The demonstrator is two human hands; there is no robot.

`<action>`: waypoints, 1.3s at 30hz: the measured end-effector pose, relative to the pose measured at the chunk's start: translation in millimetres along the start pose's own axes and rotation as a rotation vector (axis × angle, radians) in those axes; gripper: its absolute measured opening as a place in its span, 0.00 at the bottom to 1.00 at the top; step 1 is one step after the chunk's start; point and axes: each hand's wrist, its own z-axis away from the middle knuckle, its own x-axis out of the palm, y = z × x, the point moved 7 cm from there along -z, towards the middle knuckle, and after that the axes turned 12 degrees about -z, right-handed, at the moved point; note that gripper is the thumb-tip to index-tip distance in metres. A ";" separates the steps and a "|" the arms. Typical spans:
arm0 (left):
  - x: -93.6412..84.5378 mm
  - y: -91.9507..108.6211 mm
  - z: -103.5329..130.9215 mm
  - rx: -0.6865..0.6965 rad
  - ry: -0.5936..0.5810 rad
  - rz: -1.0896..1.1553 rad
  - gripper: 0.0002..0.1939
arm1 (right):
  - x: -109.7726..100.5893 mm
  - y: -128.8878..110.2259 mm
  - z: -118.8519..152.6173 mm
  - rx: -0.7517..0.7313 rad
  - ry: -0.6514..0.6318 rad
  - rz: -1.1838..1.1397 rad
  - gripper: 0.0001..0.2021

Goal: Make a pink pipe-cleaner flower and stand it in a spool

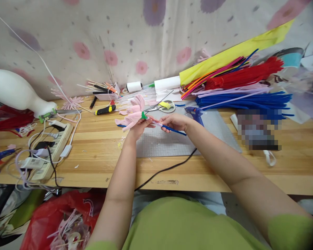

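My left hand [141,127] is closed around the base of a pink pipe-cleaner flower [132,117], whose petals spread to the left. A green piece [144,115] sits at the flower's base. My right hand [174,121] pinches a pale stem just to the right, its fingertips close to my left ones. A blue pipe cleaner [176,131] runs out below my right fingers; whether they grip it too I cannot tell. Both hands are over the grey cutting mat [159,147]. Scissors [169,107] with a yellow piece on them lie just behind the hands.
A blue glue gun [195,114] stands right of my right hand. Bundles of blue pipe cleaners [240,100] and red pipe cleaners [245,74] lie at back right. A yellow-black cutter [105,110], power strip [54,149] and white mannequin form [13,88] are leftward. A black cable [164,170] crosses the front.
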 end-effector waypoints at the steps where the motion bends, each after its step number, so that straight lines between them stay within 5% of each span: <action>1: -0.9 1.0 0.7 -0.007 -0.030 0.008 0.11 | 0.8 2.6 0.1 0.038 -0.028 -0.005 0.04; 5: -7.1 1.7 2.4 -0.027 -0.038 0.081 0.10 | 7.6 -1.6 0.0 -0.012 -0.068 0.006 0.07; 9: -14.0 -7.6 -4.0 0.001 0.190 0.155 0.16 | 4.9 -21.9 -0.3 -0.328 0.177 0.160 0.06; 12: -16.2 -22.2 -6.3 -0.073 0.449 0.203 0.18 | 3.9 -38.2 8.6 -0.602 0.470 0.606 0.04; 14: -11.0 -27.0 -7.2 -0.121 0.522 0.214 0.18 | 10.8 -40.7 13.1 -0.695 0.599 0.982 0.04; 19: -1.6 -27.8 -5.3 -0.211 0.586 0.275 0.19 | 20.1 -29.7 14.2 -0.699 0.660 1.396 0.10; 30: 2.2 -12.1 -6.5 -0.054 0.499 0.297 0.18 | -8.3 -31.8 6.0 -0.548 0.536 0.570 0.03; 39: 5.1 -8.6 -6.7 0.029 0.278 0.237 0.14 | -14.3 -12.5 -0.3 -0.112 0.327 0.042 0.06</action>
